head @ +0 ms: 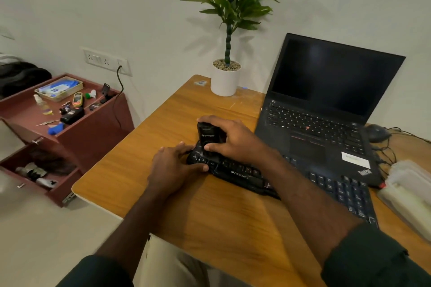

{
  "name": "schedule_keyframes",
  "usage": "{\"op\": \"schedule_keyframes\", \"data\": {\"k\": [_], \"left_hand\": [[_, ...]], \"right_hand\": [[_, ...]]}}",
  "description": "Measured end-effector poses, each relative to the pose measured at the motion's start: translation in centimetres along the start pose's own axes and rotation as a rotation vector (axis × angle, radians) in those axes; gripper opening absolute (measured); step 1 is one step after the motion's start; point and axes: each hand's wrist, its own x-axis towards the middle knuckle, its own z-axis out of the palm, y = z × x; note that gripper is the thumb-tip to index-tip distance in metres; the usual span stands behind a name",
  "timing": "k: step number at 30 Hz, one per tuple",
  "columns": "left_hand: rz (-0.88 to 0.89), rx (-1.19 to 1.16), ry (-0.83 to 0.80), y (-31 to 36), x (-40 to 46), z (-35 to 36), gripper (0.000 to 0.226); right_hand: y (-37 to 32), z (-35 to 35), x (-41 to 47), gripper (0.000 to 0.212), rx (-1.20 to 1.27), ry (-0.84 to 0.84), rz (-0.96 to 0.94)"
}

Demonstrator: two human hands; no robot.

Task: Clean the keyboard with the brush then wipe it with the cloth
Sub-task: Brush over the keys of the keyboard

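Both hands on keyboard

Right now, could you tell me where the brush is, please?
In the head view, the black brush is gripped in the right hand over the left end of the keyboard, beside the left hand and left of the laptop.

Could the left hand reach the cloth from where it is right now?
Probably not easily: the left hand holds the keyboard's left end, while the cloth lies at the table's far right, beyond the right arm crossing between them.
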Motion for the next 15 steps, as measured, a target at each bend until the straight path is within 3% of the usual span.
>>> {"op": "schedule_keyframes", "data": {"k": [3, 8, 15], "left_hand": [[-0.011, 0.045, 0.016, 0.0, -0.1, 0.1, 0.102], [0.0, 0.081, 0.015, -0.4, 0.0, 0.3, 0.102], [0.028, 0.104, 0.033, -0.4, 0.0, 0.3, 0.099]], "right_hand": [[-0.1, -2.2, 0.9, 0.064, -0.067, -0.08, 0.038], [-1.3, -0.2, 0.7, 0.064, 0.107, 0.187, 0.036], [0.7, -0.9, -1.4, 0.063, 0.06, -0.005, 0.067]]}}
